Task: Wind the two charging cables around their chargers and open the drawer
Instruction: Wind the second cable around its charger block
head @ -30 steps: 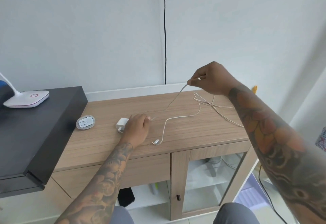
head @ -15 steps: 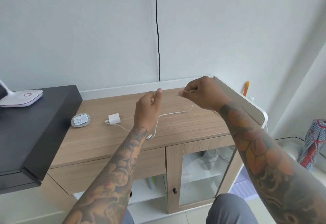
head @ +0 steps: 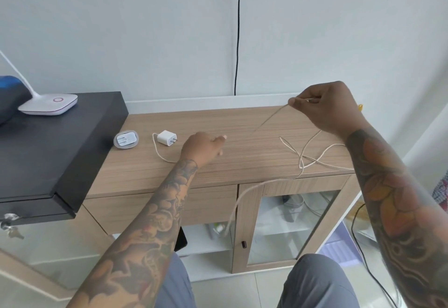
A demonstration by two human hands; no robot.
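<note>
Cable (head: 312, 154): thin, limp, light; loops on cabinet top (head: 242, 123) below right hand (head: 324, 106), which pinches one strand | left hand (head: 203, 147): loosely curled, contents indiscernible | charger (head: 166, 137) just beyond it: rigid, best hold.

Wooden counter (head: 242, 123): round case (head: 126, 139) far left, white charger (head: 166, 137) beside it, tangled cable (head: 312, 154) right, draping over near edge.

free: bare cabinet top (head: 242, 123) at frame centre | blocked: cable tangle (head: 308, 159) right, chargers (head: 166, 138) left, black desk (head: 60, 142) far left
</note>
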